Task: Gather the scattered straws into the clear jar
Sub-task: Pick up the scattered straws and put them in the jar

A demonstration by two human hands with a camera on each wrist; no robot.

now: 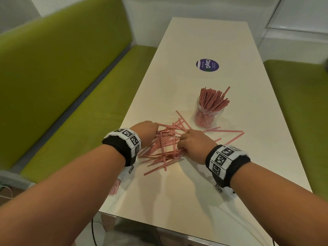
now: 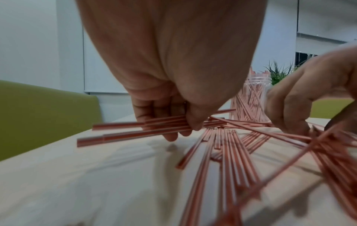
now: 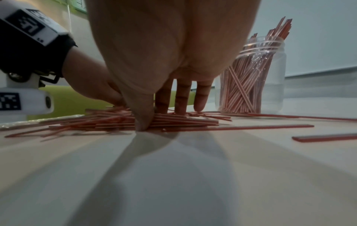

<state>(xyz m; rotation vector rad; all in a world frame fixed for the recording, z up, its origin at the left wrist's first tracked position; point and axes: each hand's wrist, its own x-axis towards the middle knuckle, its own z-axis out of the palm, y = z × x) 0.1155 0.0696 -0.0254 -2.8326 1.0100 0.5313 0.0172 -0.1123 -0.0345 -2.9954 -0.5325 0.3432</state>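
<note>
Red-and-white striped straws lie in a crossed heap on the white table. My left hand is at the heap's far left; in the left wrist view this left hand pinches a few straws between thumb and fingers, just off the table. My right hand is on the heap's right side. From the right wrist, the right hand has its thumb before a bundle of straws and its fingers behind it, clamping it. The clear jar, holding many upright straws, stands just beyond the heap.
A few single straws lie right of the heap, near the jar. A wrapped bundle of straws sits at the table's left edge under my left forearm. A purple round sticker lies farther up the table. Green benches flank the table.
</note>
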